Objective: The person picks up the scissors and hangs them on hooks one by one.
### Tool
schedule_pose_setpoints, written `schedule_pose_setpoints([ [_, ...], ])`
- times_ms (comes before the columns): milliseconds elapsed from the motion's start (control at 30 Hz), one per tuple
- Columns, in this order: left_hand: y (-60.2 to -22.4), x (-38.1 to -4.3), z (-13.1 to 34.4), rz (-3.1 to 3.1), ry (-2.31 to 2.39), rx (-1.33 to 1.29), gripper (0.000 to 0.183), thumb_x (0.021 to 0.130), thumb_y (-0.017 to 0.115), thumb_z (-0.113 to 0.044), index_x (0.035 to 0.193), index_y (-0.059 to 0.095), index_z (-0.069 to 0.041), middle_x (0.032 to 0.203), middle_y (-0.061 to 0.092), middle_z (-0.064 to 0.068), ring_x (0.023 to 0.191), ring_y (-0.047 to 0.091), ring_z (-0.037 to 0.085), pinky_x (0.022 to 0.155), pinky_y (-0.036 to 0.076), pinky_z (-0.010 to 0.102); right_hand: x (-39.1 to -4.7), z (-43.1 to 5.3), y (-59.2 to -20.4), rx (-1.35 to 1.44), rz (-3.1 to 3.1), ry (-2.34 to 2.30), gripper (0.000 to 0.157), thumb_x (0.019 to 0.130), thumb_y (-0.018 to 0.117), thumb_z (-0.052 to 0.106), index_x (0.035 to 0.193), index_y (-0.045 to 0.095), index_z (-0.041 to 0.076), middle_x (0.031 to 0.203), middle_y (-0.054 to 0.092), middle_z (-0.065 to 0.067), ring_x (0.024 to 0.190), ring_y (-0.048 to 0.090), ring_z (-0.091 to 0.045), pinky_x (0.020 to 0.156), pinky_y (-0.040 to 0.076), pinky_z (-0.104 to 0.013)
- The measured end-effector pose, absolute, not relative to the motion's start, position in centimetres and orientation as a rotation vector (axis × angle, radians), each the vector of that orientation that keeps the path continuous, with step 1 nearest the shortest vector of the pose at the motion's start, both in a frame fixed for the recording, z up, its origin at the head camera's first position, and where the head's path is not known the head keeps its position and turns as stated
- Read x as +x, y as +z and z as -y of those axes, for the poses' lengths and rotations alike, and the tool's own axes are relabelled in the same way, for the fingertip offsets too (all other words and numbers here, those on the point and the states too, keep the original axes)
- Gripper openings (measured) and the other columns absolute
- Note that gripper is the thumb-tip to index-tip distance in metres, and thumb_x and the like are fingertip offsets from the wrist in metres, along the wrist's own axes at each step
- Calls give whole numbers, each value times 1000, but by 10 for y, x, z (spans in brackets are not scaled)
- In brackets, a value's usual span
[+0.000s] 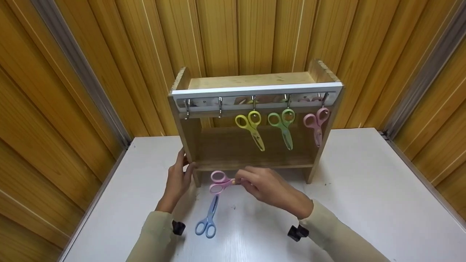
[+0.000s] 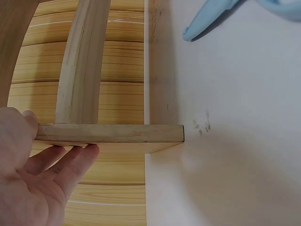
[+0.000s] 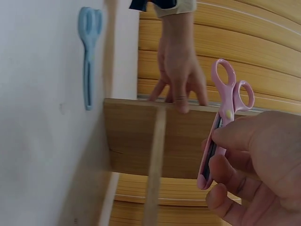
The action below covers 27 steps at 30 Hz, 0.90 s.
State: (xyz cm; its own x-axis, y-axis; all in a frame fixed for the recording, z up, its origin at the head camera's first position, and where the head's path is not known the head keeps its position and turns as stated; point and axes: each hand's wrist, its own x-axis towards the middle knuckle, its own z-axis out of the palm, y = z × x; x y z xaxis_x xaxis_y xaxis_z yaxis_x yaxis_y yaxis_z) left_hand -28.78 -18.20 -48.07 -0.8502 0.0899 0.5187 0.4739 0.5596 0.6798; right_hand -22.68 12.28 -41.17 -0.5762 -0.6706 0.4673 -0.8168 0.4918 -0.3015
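My right hand pinches a pair of pink scissors by the blades, handle loops pointing left. In the right wrist view the thumb and fingers of the right hand close on the pink scissors near the pivot. The left hand holds the lower left side panel of a wooden shelf. Its thumb and fingers lie on opposite faces of the panel in the left wrist view. Blue scissors lie on the white table between the arms, blades toward the shelf.
Several metal hooks line the shelf's front rail. Yellow scissors, green scissors and another pink pair hang from the middle and right ones. The two left hooks are bare. Wood-patterned walls enclose the white table.
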Motion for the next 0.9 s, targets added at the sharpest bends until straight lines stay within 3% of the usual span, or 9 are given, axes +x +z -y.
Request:
schedule_pose_setpoints([
  [333, -483, -288, 184, 2328, -1179, -478, 61, 105, 60, -8, 159, 30, -9, 142, 58, 25, 117, 66, 40, 90, 59, 53, -229, -116, -381, 1176, 2148, 819, 10, 96, 73, 5, 103, 76, 11, 95, 70, -1, 75, 63, -9, 65, 56, -17],
  [700, -481, -286, 182, 2407, -1207, -399, 66, 105, 59, -11, 162, 27, -16, 150, 54, 18, 125, 64, 35, 99, 55, 49, -245, -106, -369, 1065, 1878, 980, 13, 89, 78, -1, 101, 77, 2, 95, 74, -5, 79, 66, -14, 69, 59, -19],
  [900, -480, -288, 180, 2388, -1207, -408, 65, 105, 59, -9, 161, 28, -16, 149, 54, 18, 124, 64, 35, 98, 56, 49, -248, -102, -365, 1006, 1853, 976, 16, 89, 78, 0, 105, 78, 2, 98, 75, -6, 87, 70, -16, 79, 61, -23],
])
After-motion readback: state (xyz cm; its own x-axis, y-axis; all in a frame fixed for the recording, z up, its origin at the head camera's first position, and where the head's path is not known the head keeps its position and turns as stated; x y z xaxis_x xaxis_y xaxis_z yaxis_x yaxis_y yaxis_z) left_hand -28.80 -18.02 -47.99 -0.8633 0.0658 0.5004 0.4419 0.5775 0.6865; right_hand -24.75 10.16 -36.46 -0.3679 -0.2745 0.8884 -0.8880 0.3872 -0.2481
